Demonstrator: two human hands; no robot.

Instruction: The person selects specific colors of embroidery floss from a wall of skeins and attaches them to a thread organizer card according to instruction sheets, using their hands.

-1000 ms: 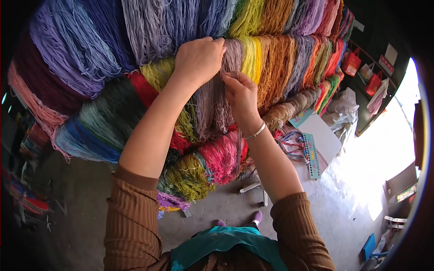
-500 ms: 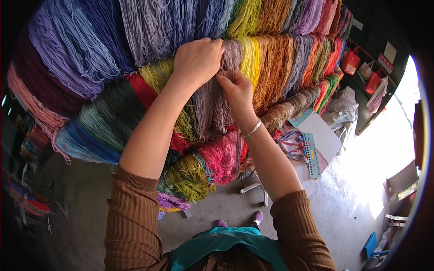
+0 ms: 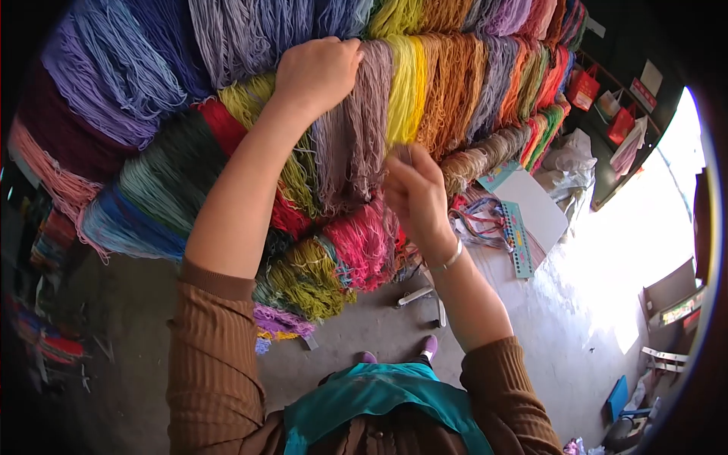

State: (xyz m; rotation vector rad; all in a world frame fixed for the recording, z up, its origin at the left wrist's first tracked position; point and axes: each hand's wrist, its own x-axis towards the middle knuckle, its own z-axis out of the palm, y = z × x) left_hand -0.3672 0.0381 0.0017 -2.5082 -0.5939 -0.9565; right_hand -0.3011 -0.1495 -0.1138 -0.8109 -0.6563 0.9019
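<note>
My left hand (image 3: pixel 317 76) is closed at the top of a greyish-mauve hank of thread (image 3: pixel 369 114), its fingertips curled out of sight behind the knuckles. Lower down, my right hand (image 3: pixel 417 193) is pinched in front of the hank's right side, thumb and forefinger pressed together and slightly blurred. Faint mauve strands show at these fingers, though their exact run is hard to follow. Just right of the mauve hank hangs bright yellow thread (image 3: pixel 407 87), then orange-brown thread (image 3: pixel 453 91). A lime-green hank (image 3: pixel 250 95) lies to the left, partly behind my left forearm.
Several rows of coloured thread hang in tiers. Below them are pink (image 3: pixel 360 246) and olive (image 3: pixel 311 284) bundles. At the right lie a white board (image 3: pixel 535 216) and a teal punched card (image 3: pixel 518 239). Red bags (image 3: pixel 584 89) hang on the wall; a blue object (image 3: pixel 619 399) stands on the floor.
My right hand has drawn down and right, away from the left hand, still pinched. My left hand stays at the hank's top; the whole view has shifted slightly.
</note>
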